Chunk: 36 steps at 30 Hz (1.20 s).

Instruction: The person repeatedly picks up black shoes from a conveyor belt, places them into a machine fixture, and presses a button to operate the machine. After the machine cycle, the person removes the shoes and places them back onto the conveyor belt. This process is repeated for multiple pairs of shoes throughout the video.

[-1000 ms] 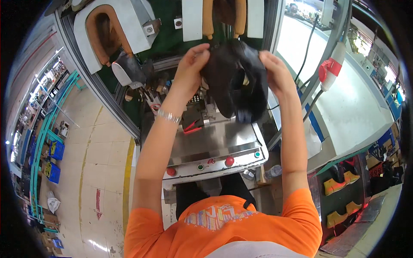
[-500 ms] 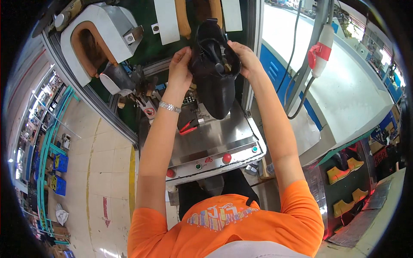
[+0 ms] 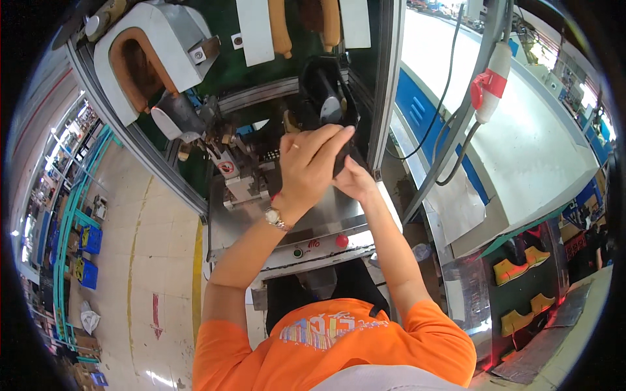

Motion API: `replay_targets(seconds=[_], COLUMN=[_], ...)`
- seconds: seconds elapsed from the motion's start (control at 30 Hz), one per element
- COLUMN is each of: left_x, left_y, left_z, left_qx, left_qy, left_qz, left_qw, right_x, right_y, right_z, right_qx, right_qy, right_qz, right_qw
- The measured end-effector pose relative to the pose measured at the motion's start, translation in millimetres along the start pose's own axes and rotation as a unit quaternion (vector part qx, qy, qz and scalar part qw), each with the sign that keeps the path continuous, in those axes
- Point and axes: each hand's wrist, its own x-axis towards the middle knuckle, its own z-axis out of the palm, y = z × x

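Observation:
A black shoe upper point(image 3: 349, 104) sits upside-on at the machine, its opening facing up and its heel toward the far side. Inside that opening a grey rounded metal piece point(image 3: 331, 107) shows. My left hand point(image 3: 308, 163) lies across the toe end with its fingers pressed together over it, hiding much of the front. From the right, my right hand point(image 3: 355, 179) grips the toe's side, its thumb against the black surface. Above the heel hang two brown padded arms point(image 3: 279, 29) between white plates.
At the upper left is a white clamp head point(image 3: 173, 49) with a brown U-shaped pad. The steel worktop point(image 3: 319, 218) has a red button point(image 3: 342, 241) on its front edge. A cable with a red-and-white plug point(image 3: 489, 85) hangs at the right. Yellow shoe pieces point(image 3: 521, 264) lie on a rack.
My hands have moved from the sides of the shoe's opening down to its toe. The left hand now crosses over the toe. The shoe sits slightly lower and farther right.

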Motion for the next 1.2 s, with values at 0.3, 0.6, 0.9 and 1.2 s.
replay_targets(seconds=[0.3, 0.6, 0.9, 1.2], left_x=[-12.1, -31.9, -49.9, -56.7], left_y=[37.4, 42.8, 39.7, 45.2], left_z=[-9.7, -1.3, 5.7, 16.4], left_qx=[0.009, 0.005, 0.045, 0.018], left_qy=[-0.087, -0.156, -0.173, -0.128], left_qz=[-0.12, -0.162, -0.185, -0.249], left_qw=[0.989, 0.974, 0.966, 0.96], right_x=[-0.7, 58.2, 68.3, 79.2], right_y=[21.4, 13.0, 17.3, 3.1], right_z=[22.5, -57.7, -46.3, -55.1], right_qx=[0.044, 0.017, 0.0, -0.037], right_qy=[0.025, 0.043, 0.151, 0.12], right_qz=[-0.088, -0.116, -0.179, -0.203], right_qw=[0.995, 0.992, 0.972, 0.971])
